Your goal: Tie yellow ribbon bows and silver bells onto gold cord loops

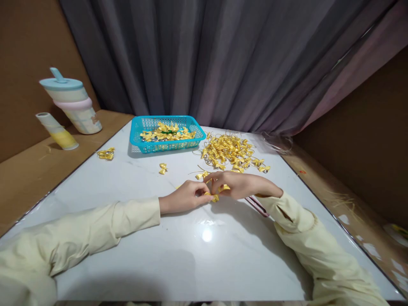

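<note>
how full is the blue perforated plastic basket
The blue perforated plastic basket is partly full: shiny yellow bows lie inside, its walls showing around them.

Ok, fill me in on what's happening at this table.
Over a white table, a person's left hand has a small yellow bow in its grip. The right hand bends in close beside it; whether that one holds anything is hard to tell. Beyond them lies a loose pile of similar bows, and to its left a blue basket holds more.
</note>
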Demonstrator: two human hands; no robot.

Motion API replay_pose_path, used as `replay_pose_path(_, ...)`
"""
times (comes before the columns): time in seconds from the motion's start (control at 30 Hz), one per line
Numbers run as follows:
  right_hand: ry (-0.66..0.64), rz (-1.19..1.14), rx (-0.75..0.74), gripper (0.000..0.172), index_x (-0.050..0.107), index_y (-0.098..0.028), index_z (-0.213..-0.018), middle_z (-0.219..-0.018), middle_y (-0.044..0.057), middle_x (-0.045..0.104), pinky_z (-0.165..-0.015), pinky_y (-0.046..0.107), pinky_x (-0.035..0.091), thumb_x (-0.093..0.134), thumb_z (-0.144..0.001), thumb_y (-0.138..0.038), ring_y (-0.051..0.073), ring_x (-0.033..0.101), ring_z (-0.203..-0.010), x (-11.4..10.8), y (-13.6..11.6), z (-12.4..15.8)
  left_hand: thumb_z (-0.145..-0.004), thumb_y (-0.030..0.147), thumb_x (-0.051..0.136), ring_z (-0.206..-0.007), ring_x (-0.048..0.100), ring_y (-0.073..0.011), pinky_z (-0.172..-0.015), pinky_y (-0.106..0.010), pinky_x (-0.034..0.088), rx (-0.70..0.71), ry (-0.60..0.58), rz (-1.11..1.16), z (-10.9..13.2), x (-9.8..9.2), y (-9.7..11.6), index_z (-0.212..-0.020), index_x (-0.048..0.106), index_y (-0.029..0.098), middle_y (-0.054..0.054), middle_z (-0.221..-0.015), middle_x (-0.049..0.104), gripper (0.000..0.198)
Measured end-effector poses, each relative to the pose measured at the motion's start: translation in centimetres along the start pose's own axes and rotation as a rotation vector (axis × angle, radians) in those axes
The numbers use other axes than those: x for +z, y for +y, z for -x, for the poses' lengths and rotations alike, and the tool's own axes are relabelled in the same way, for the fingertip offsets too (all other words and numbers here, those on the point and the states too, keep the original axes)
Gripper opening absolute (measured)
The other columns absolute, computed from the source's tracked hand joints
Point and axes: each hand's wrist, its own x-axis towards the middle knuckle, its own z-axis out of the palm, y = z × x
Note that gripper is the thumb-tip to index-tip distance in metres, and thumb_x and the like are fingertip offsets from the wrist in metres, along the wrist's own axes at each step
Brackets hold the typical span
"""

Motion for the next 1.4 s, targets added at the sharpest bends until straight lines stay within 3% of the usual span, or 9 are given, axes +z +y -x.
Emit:
replay_pose_path(0.2,0.029,-0.001,-0.012,0.016,0.07,-0.013,-0.071,-0.093,0.008,0.067,-0.069,0.023,0.044,0.057,-0.074,-0.004,0.013,0.059,-0.08,0.0,0.7,-0.2,-0.077,0.031,0.057,-0.061,0.046,-0.0105,-0.058,-0.023,0.034,-0.007,-0.006,-0.01,0.0,0.0,-0.1,-0.067,0.057,0.014,0.002,-0.064,0.054,0.019)
replay_pose_path(0.33,0.103,0.087,0.062,0.018,0.07,-0.015,-0.07,-0.075,0.004,0.067,-0.065,0.023,0.039,0.057,-0.073,-0.004,0.012,0.055,-0.071,0.2,0.7,-0.4,-0.077,0.03,0.057,-0.062,0.047,-0.0108,-0.059,-0.023,0.036,-0.006,-0.011,-0.007,0.0,0.0,-0.1,-0.068,0.056,0.014,0.001,-0.065,0.055,0.019)
replay_pose_path(0.5,0.202,0.276,0.097,0.021,0.065,-0.017,-0.06,-0.061,0.0,0.061,-0.078,0.032,0.031,0.054,-0.069,-0.002,0.012,0.048,-0.065,0.8,0.6,-0.5,-0.078,0.029,0.057,-0.061,0.046,-0.0108,-0.058,-0.023,0.035,-0.01,-0.014,-0.012,0.0,-0.1,0.0,-0.068,0.057,0.014,0.001,-0.065,0.055,0.018)
replay_pose_path(0.77,0.295,0.456,-0.019,0.018,0.05,-0.016,-0.055,-0.06,-0.001,0.053,-0.095,0.041,0.017,0.053,-0.067,-0.003,0.015,0.049,-0.073,1.2,0.1,-0.9,-0.078,0.027,0.057,-0.06,0.042,-0.0101,-0.056,-0.023,0.032,-0.009,0.003,-0.024,-0.1,-0.1,-0.5,-0.069,0.056,0.014,0.003,-0.061,0.048,0.016)
replay_pose_path(1.03,0.309,0.479,-0.064,0.021,0.044,-0.018,-0.054,-0.057,-0.001,0.049,-0.091,0.038,0.023,0.053,-0.07,-0.007,0.017,0.047,-0.074,1.6,0.4,-1.4,-0.078,0.026,0.056,-0.06,0.041,-0.0106,-0.056,-0.024,0.031,-0.004,0.013,-0.027,-0.1,-0.2,-0.5,-0.07,0.055,0.014,0.004,-0.061,0.047,0.014)
replay_pose_path(1.2,0.292,0.388,-0.057,0.019,0.051,-0.016,-0.058,-0.062,0.0,0.056,-0.094,0.038,0.021,0.051,-0.066,0.001,0.016,0.051,-0.079,1.4,0.7,-1.3,-0.076,0.026,0.057,-0.058,0.039,-0.0102,-0.055,-0.024,0.029,-0.034,0.005,-0.008,-0.1,-0.3,-0.2,-0.066,0.054,0.014,0.004,-0.059,0.043,0.016)
replay_pose_path(1.4,0.45,0.493,0.002,0.018,0.065,-0.014,-0.085,-0.083,0.008,0.064,-0.094,0.041,0.022,0.05,-0.08,-0.007,0.018,0.054,-0.088,0.6,0.5,-0.5,-0.078,0.029,0.057,-0.064,0.044,-0.0107,-0.06,-0.024,0.033,-0.077,0.072,0.179,-0.3,-0.3,-0.3,-0.071,0.056,0.013,0.002,-0.066,0.049,0.017)
